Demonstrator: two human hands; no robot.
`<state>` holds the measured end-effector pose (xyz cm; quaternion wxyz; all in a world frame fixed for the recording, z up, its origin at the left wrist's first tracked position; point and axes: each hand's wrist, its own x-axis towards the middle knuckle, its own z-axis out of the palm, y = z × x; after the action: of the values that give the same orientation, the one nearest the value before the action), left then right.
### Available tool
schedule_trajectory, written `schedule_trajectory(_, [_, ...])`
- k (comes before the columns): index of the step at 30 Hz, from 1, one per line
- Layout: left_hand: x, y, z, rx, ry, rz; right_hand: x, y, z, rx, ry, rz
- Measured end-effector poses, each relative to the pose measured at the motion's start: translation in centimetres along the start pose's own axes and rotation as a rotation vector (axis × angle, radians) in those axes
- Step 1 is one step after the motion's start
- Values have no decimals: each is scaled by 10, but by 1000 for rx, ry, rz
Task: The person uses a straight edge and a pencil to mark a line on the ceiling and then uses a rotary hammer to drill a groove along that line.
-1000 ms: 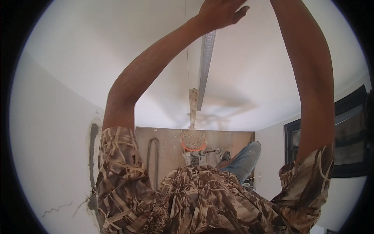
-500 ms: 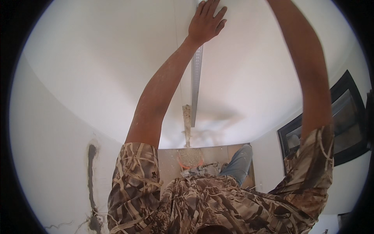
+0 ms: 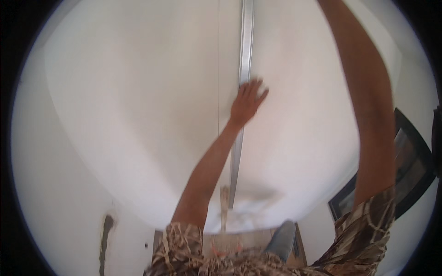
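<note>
The left hand (image 3: 246,105) is not clenched: it lies with straight, spread fingers across the long grey metal strip (image 3: 247,41), its back turned to the camera, and no finger is seen to close around the edge. The palm side is hidden, so I cannot tell how firmly it presses. The thumb side points to the right of the strip, while the wrist crosses over it toward the left. The right hand is beyond the upper edge of the view, so its grip I cannot tell; only the right forearm (image 3: 366,87) is seen, well apart from the strip on its right side. The strip itself stands lengthwise along the white wall (image 3: 161,92), its upper end out of the view and its lower end above the floor. Just left of the strip, a thin dark line (image 3: 218,78) goes down the wall, almost parallel with it. Beside the lower end of the strip, on the left, there is a narrow, rough, brownish patch (image 3: 224,202), and on the right a soft shadow. Farther below the strip are a leg in blue denim (image 3: 282,241) and a partly hidden orange-red rim (image 3: 225,251). Far left of the strip is a dark groove (image 3: 106,239); far right of it, a black-framed window (image 3: 407,161).
</note>
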<state>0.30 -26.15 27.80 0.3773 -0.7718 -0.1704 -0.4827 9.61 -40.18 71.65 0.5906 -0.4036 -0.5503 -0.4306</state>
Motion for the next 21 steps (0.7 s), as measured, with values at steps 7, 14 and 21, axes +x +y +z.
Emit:
schedule_trajectory(7, [-3, 24, 38, -70, 1, 12, 1, 66, 55, 128, 190, -105])
schedule_trajectory(14, [-6, 11, 75, -63, 30, -50, -5, 69, 118, 137, -39, -93])
schedule_trajectory(21, [5, 18, 43, -91, 80, -65, -11, 13, 119, 14, 118, -50])
